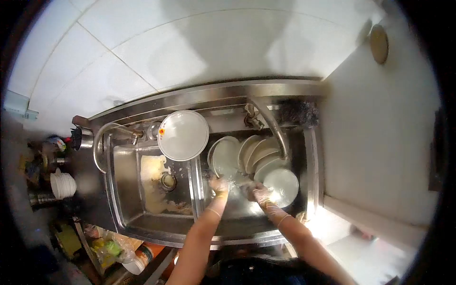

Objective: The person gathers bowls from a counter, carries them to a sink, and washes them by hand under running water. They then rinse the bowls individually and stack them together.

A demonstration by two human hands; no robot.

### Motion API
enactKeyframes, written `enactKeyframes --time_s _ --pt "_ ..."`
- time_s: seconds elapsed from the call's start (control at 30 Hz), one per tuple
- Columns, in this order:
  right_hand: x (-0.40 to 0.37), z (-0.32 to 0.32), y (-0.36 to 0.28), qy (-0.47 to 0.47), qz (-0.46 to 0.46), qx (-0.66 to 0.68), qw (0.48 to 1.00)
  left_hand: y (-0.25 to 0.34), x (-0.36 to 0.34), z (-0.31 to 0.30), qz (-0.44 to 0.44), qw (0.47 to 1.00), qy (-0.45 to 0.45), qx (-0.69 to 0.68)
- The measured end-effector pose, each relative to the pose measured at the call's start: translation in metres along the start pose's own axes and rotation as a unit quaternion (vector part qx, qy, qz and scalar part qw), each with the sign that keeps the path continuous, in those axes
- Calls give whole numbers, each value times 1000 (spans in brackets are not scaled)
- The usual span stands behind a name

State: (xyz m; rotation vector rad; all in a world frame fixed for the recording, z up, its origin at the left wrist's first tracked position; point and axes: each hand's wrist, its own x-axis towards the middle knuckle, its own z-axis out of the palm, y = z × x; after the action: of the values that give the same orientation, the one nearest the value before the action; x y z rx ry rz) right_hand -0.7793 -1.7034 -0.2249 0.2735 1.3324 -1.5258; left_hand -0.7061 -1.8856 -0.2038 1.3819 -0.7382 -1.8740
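Observation:
Both of my hands are in the right basin of a steel sink (194, 190), in thin see-through gloves with bands at the wrists. My left hand (219, 185) is closed at the lower rim of a white plate (226, 154) that leans in the basin. To its right, my right hand (260, 192) reaches in beside a round white plate (283, 186); its fingers are smeared by motion and splashing water, so I cannot tell what they hold. Several white dishes (259, 152) lean overlapping behind the hands, under a curved faucet (271, 121).
A stack of large white plates (184, 135) rests on the sink's back ledge. The left basin has a drain (167, 181) and pale foamy residue (151, 173), with another faucet (102, 142) over it. White bowls (62, 184) stand stacked on the left. A white wall (375, 118) bounds the right.

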Motion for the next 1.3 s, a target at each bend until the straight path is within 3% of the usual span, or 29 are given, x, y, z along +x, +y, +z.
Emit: enactKeyframes --time_s 0.03,0.07,0.13,0.2,0.23,0.3,0.33,0.4,0.43,0.47,0.53,0.6,0.67,0.73,0.8,0.87,0.9,0.93,0.97,1.0,1.03,1.1,1.13,1.2,1.3 --pt "-29 27 -34 60 -56 -181 980 -4 -12 -8 -18 991 -9 -133" --pt "-42 42 -49 117 -111 -354 921 -2 -28 -16 6 1000 -6 -28" --pt "-7 29 -17 81 -158 -389 904 12 -63 -22 53 982 1 179" --pt "1 37 -15 62 -170 -457 871 38 -103 -16 31 954 37 295" --pt "-16 62 -44 62 -159 -507 845 -9 -88 -59 81 959 15 271" --pt "-6 75 -44 48 -108 -579 807 26 -114 -51 -91 966 -46 236" --pt "-2 84 -39 46 -120 -536 835 42 -125 -47 -176 958 -76 215" --pt "3 105 -29 43 -143 -445 883 56 -131 -44 -236 959 -71 136" --pt "14 106 -17 -15 -110 -506 856 71 -136 -31 -263 956 -57 115" --pt "17 97 -7 -94 -196 -572 791 79 -139 -24 -289 952 -44 93" --pt "-4 94 -22 -243 -353 -666 611 65 -119 -41 -309 943 -127 -16" --pt "-44 114 -61 -375 -71 -426 820 48 -105 -57 -270 945 -182 -35" --pt "-80 123 -125 -345 -47 -675 651 35 -101 -63 -174 962 -207 34" --pt "-58 79 -95 -294 -68 -689 659 28 -96 -61 72 947 -206 235" --pt "-31 43 -64 -233 -85 -705 665 53 -102 -49 255 860 -212 389" --pt "-57 65 -87 -92 -32 -758 645 141 -133 -10 366 749 -232 501" --pt "-67 73 -96 -21 -4 -776 631 163 -139 -2 368 731 -213 534" --pt "-67 70 -94 -12 -13 -758 652 177 -141 0 370 711 -193 566" --pt "-66 65 -91 -4 -24 -739 674 170 -125 -6 479 686 -175 519" --pt "-65 62 -89 4 -33 -719 694 201 -135 10 534 649 -160 518" --pt "-88 81 -119 -28 -13 -695 719 209 -131 9 529 680 -138 489" --pt "-58 52 -84 -49 -54 -694 716 233 -133 22 491 739 -68 457" --pt "-48 40 -70 -59 -74 -693 714 243 -130 29 441 803 -47 398" --pt "-50 42 -63 -23 -93 -680 727 238 -80 16 396 850 -26 347" --pt "-37 27 -43 -44 -109 -650 751 271 -55 40 211 964 -77 141"
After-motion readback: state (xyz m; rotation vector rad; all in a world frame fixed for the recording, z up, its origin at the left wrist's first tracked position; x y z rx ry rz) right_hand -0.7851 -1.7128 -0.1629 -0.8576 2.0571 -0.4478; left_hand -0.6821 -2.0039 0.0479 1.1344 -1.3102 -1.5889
